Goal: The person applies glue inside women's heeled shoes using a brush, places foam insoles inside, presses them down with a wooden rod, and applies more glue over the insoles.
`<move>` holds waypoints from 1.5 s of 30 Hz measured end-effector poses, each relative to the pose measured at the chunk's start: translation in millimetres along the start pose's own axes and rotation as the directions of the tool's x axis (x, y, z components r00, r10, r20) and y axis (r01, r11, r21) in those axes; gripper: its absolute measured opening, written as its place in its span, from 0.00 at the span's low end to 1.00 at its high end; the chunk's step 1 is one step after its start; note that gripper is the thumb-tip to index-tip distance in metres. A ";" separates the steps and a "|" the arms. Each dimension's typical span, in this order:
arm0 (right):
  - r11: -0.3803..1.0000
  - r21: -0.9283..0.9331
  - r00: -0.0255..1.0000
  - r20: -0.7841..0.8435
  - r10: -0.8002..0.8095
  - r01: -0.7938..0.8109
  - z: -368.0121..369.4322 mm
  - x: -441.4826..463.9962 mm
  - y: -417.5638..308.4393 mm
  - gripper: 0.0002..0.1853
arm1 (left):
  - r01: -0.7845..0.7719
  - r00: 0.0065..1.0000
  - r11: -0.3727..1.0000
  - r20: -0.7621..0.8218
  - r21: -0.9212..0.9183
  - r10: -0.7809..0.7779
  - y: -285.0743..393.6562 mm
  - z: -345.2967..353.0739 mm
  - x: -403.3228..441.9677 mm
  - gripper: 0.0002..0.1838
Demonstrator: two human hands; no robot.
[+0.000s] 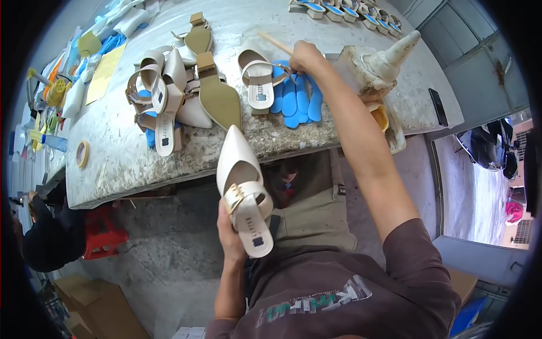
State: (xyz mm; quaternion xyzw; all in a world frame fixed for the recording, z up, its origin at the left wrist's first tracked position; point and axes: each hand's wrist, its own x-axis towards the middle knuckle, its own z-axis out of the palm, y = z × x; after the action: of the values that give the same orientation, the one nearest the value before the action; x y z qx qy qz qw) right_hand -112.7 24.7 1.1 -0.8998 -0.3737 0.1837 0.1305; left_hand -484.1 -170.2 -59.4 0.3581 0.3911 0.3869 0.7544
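Note:
My left hand [228,234] is wrapped round a cream pointed-toe shoe [237,155] with a gold buckle on its strap, held in front of the table edge, toe towards the table. My right hand [306,58] is closed on a thin wooden stick [275,42], whose hidden end I cannot make out. Under and beside that hand lie several blue insole pads [299,99]. A similar cream shoe [261,85] stands on the table just left of the pads. Further left are a pile of cream shoes [164,90] and an olive-soled shoe [219,96] lying sole up.
A stained stand with a cone [389,59] rises right of my forearm. A phone [437,107] lies near the table's right edge, and a tape roll [82,153] at the left. More shoes [344,11] line the back. A person [53,231] is beside a red stool [104,233].

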 end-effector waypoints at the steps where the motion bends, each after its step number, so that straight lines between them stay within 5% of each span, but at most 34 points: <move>1: 0.997 -0.067 0.996 -0.074 -0.040 0.035 1.9 -6.5 -1.1 0.15 | -0.020 1.000 0.999 0.014 0.048 0.019 0.2 6.7 2.9 0.30; 4: 0.982 -0.150 0.962 -0.231 -0.144 0.111 -9.9 -33.5 -8.4 0.14 | 0.086 0.983 0.994 0.166 -0.067 -0.074 4.9 23.0 2.8 0.26; 6: 0.977 -0.159 0.938 -0.295 -0.182 0.139 -17.4 -35.8 -7.6 0.13 | -0.041 0.961 0.996 0.278 0.084 0.016 7.6 41.5 4.5 0.25; 7: 0.979 -0.132 0.953 -0.243 -0.184 0.155 -26.0 -36.7 -7.3 0.14 | -0.116 0.952 0.982 0.298 0.150 0.067 3.2 52.8 5.6 0.28; 9: 0.981 -0.066 0.973 -0.134 -0.188 0.181 -44.0 -36.6 -2.6 0.17 | 0.025 0.958 0.997 0.283 0.080 -0.047 -22.4 61.6 23.1 0.31; 12: 0.755 0.048 0.700 -0.416 -0.581 0.654 -63.3 -31.0 15.4 0.12 | 0.279 0.919 0.955 0.319 -0.105 -0.234 -22.0 86.1 45.8 0.37; 13: 0.825 0.226 0.853 -0.207 -0.479 0.519 -79.8 -55.9 7.8 0.12 | 0.330 0.883 0.930 0.401 -0.159 -0.245 -30.3 79.2 53.2 0.34; 16: 0.831 -0.006 0.792 -0.302 -0.531 0.556 -118.6 -118.0 0.4 0.12 | 0.345 0.894 0.911 0.375 -0.228 -0.245 -20.3 86.7 47.0 0.36; 17: 0.770 0.379 0.857 -0.270 -0.438 0.513 -130.8 -167.9 -11.8 0.11 | 0.346 0.896 0.926 0.347 -0.152 -0.278 -21.5 86.2 49.4 0.37; 22: 0.622 0.604 0.762 0.036 -0.646 0.499 -139.7 -227.7 47.4 0.13 | 0.356 0.899 0.935 0.272 0.006 -0.344 1.5 73.4 39.0 0.31; 25: 0.410 0.825 0.765 -0.041 -0.643 0.389 -77.0 -285.9 58.0 0.07 | 0.342 0.841 0.938 0.427 0.059 -0.333 14.0 62.6 29.0 0.40; 26: 0.464 0.788 0.762 -0.010 -0.647 0.405 -42.2 -284.0 68.4 0.09 | 0.360 0.822 0.930 0.445 0.076 -0.354 14.4 59.0 28.9 0.41; 27: 0.583 0.771 0.812 0.156 -0.563 0.255 -13.3 -280.0 76.3 0.08 | 0.382 0.823 0.924 0.463 -0.024 -0.329 7.4 56.2 29.6 0.38; 28: 0.530 0.821 0.862 0.096 -0.498 0.215 17.7 -274.3 86.5 0.08 | 0.381 0.794 0.924 0.506 0.018 -0.337 1.8 49.9 32.5 0.37; 30: 0.678 0.656 0.907 -0.025 -0.421 0.332 23.6 -267.5 87.8 0.09 | 0.385 0.721 0.917 0.586 0.106 -0.370 -6.2 33.8 39.5 0.35; 31: 0.674 0.569 0.862 -0.136 -0.488 0.472 29.6 -264.2 88.6 0.09 | 0.439 0.730 0.897 0.564 0.047 -0.386 -1.6 36.6 36.6 0.34; 33: 0.625 0.310 0.697 -0.349 -0.626 0.717 35.7 -253.7 86.8 0.10 | 0.306 0.755 0.943 0.571 0.127 -0.322 0.9 41.0 36.1 0.33; 36: 0.633 0.177 0.655 -0.278 -0.702 0.754 35.8 -249.8 79.6 0.08 | 0.235 0.745 0.955 0.597 0.182 -0.297 -3.1 38.7 40.3 0.32; 37: 0.606 0.354 0.702 -0.365 -0.612 0.712 45.7 -256.9 73.8 0.11 | 0.218 0.756 0.955 0.585 0.199 -0.294 -1.9 39.0 38.0 0.32; 40: 0.622 0.144 0.621 -0.396 -0.676 0.770 53.3 -256.6 72.7 0.11 | 0.245 0.787 0.931 0.507 0.269 -0.353 -1.8 38.9 38.3 0.33; 45: 0.658 0.055 0.627 -0.369 -0.686 0.751 57.0 -260.7 69.2 0.11 | 0.129 0.784 0.945 0.552 0.302 -0.283 -7.6 32.4 38.8 0.32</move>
State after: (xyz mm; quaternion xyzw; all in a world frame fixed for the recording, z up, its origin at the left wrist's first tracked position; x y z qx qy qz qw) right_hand -264.2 -205.1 -15.1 -0.6727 -0.6559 0.0064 0.3423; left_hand -438.4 -147.7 -63.7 0.5063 0.2202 0.1194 0.8252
